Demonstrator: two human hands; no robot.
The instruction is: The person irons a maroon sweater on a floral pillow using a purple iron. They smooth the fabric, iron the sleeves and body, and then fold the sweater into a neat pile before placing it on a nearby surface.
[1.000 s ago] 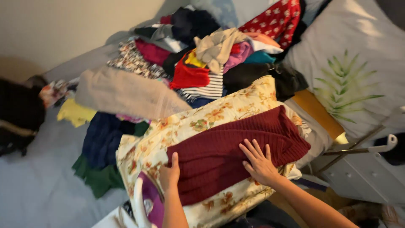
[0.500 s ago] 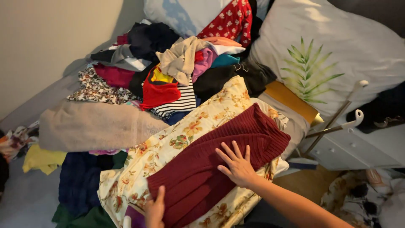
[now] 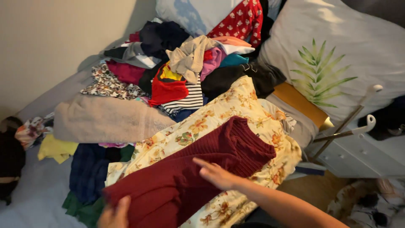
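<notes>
Maroon knit (image 3: 198,177) lies flat on floral cloth (image 3: 236,109), near centre of bed. Right hand (image 3: 217,174) rests on it, fingers spread flat. Left hand (image 3: 114,215) touches near-left hem; its fingers' state I cannot tell. Knit looks soft, limp, stretchy; I'd grip the hem edges.

The sweater (image 3: 190,177) is dark red, the cloth (image 3: 236,109) under it is cream with orange flowers, the pillow (image 3: 337,55) is white with green leaves.
</notes>
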